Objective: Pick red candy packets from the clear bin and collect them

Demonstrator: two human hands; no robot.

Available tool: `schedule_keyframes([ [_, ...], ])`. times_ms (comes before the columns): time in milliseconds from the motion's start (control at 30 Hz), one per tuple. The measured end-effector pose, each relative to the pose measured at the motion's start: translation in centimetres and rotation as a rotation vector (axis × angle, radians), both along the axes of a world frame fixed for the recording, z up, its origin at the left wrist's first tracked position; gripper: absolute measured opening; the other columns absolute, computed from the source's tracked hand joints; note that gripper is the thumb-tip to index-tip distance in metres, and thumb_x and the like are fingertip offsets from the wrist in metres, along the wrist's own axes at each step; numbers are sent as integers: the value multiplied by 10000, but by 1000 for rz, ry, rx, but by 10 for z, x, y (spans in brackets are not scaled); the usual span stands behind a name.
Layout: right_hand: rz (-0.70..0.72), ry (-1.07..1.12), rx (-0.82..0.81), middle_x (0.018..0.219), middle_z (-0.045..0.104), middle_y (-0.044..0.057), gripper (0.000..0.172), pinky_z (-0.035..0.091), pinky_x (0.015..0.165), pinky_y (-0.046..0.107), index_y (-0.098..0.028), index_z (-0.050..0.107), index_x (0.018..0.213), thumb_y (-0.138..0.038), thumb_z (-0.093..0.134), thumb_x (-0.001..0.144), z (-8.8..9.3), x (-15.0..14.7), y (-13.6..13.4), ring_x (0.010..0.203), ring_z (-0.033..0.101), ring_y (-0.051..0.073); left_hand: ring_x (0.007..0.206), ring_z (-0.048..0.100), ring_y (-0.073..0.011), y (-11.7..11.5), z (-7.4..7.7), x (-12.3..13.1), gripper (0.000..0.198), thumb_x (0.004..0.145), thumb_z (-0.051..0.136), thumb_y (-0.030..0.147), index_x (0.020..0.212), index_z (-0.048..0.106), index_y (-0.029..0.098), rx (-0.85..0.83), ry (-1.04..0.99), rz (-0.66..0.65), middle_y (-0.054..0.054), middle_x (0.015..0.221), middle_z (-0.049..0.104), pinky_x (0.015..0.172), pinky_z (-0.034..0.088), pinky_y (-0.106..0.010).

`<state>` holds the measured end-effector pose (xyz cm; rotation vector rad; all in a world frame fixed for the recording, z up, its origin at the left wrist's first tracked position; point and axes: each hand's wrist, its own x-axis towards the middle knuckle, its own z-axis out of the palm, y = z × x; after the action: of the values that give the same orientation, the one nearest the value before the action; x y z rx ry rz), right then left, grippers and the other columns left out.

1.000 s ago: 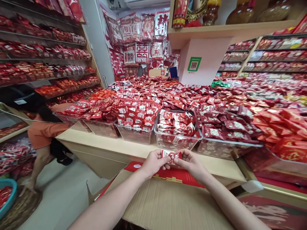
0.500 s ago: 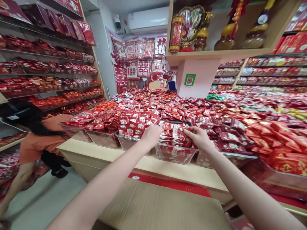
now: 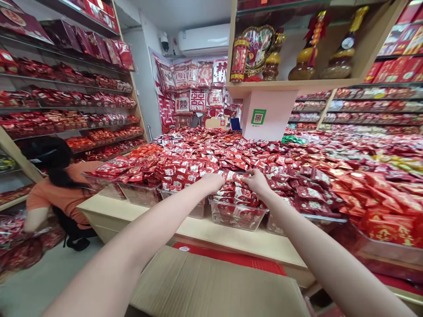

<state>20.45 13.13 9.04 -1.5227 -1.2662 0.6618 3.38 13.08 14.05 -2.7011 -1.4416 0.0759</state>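
Both my arms reach out over the counter to a clear plastic bin [image 3: 238, 218] filled with small red candy packets. My left hand [image 3: 211, 182] and my right hand [image 3: 257, 181] pinch the two ends of one red packet [image 3: 233, 177] at the back of the bin's pile, fingers closed on it. Neighbouring clear bins [image 3: 194, 210] of red packets stand on both sides.
A wide display of red packets [image 3: 297, 167] covers the counter behind the bins. A cardboard box flap [image 3: 211, 286] lies below my arms. At the left, a person in an orange top [image 3: 62, 193] crouches by shelves of red goods [image 3: 66, 114]. A pink pillar [image 3: 264, 114] stands behind.
My hands, which held a packet together near my body, have moved forward and up onto the bin's pile. The person at the left has crouched lower.
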Motion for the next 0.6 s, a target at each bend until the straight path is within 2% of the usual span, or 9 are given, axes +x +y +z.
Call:
schedule_keyframes([
  [200,110,-199,-55,579,583,-13,279,411,457,210,-139,548,917,-198,601,650,-5,-14,5,429,518,89,721,554,-182,1,-4,-13,192,623,554,128,753,636,244,12,1,-68,-32,743,625,657,368,-257],
  [300,162,-386,-65,635,616,20,242,417,538,221,-137,585,879,-199,601,646,-3,-25,6,538,568,121,742,553,-177,-4,-3,-17,224,675,518,158,833,626,274,27,13,-91,-26,772,622,670,366,-251],
  [433,121,-578,-76,839,638,94,299,406,634,230,-121,583,911,-237,609,637,1,-34,7,765,584,175,792,554,-203,-8,-3,-17,371,717,460,167,1043,531,328,49,48,-88,-44,861,608,663,387,-272],
  [533,115,-630,-114,870,638,93,276,395,626,228,-139,586,888,-247,605,634,2,-35,9,794,580,183,808,555,-237,-6,-6,-15,483,692,471,141,1146,448,307,53,82,-64,-83,899,596,637,409,-300],
  [600,131,-663,-118,845,644,80,232,388,623,227,-154,598,847,-243,600,632,1,-32,10,786,581,182,816,554,-247,-4,-8,-13,477,673,481,119,1124,474,272,46,106,-60,-105,907,592,633,419,-307],
])
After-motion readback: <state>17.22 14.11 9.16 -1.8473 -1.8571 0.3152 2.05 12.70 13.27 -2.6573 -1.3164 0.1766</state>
